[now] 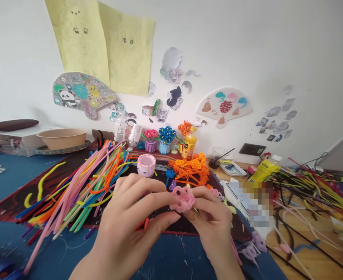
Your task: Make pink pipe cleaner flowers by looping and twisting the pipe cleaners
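A pink pipe-cleaner flower (183, 199) with looped petals is held up between my two hands, low in the middle of the head view. My right hand (214, 214) pinches it from the right, its fingertips behind the petals. From the left, the fingertips of my left hand (133, 217) touch the petal edge, with the thumb a little below. Just beyond my hands stands a small pink-and-white pot (146, 165) made of pipe cleaners. Behind the flower lie a pile of orange pipe-cleaner flowers (193, 169) and a blue one (169, 175).
Loose pipe cleaners (81, 186) in many colours spread over the dark mat at left. Finished flower pots (164, 146) and an orange drink bottle (189, 143) line the back by the wall. A yellow bottle (265, 168) and tangled pipe cleaners (320, 190) lie at right.
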The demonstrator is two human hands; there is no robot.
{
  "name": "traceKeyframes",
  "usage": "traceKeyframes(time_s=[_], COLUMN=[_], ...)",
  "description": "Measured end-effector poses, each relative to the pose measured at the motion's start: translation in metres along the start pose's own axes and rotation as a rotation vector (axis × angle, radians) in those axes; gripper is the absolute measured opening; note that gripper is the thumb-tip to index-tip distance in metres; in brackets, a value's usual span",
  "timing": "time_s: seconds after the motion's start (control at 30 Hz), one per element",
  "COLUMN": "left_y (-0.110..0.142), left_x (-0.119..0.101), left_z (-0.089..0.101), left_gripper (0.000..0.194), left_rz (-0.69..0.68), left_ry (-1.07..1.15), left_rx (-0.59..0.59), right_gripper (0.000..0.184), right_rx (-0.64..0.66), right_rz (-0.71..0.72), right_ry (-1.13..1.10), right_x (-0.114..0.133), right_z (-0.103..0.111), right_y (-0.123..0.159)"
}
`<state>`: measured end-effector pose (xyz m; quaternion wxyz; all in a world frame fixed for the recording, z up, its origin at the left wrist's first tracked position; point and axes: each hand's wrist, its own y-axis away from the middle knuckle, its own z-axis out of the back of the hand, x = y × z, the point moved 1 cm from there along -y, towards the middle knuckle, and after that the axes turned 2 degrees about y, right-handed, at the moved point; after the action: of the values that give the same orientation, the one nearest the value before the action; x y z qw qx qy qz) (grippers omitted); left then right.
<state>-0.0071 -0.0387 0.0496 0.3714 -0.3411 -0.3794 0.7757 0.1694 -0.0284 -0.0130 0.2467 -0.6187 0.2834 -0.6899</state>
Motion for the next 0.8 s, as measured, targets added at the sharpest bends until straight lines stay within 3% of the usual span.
traceKeyframes(time_s=[0.23, 0.37, 0.47, 0.57, 0.8], left_y=[0.011, 0.012, 0.010, 0.009, 0.011], left_x=[0.004, 0.000, -0.004, -0.006, -0.005], left_z=[-0.010, -0.015, -0.013, -0.013, -0.018], left_gripper=[0.023, 0.016, 0.006, 0.010, 0.013], left_rz=[-0.016, -0.046, -0.089, -0.114, -0.130], left_ry=[0.061, 0.029, -0.025, -0.093, -0.120], left_rx=[0.055, 0.031, -0.039, -0.063, -0.041], right_gripper=[0.009, 0.011, 0.009, 0.007, 0.012], right_rx=[0.007, 0.059, 0.070, 0.080, 0.038], right_rz=[-0.170, -0.230, -0.229, -0.203, -0.084], right_ry=[-0.355, -0.431, -0.424, -0.381, -0.094], right_x=[-0.009, -0.006, -0.004, -0.005, 0.002], right_z=[-0.002, -0.006, -0.007, -0.006, 0.000], right_y=[0.001, 0.000, 0.000, 0.000, -0.002])
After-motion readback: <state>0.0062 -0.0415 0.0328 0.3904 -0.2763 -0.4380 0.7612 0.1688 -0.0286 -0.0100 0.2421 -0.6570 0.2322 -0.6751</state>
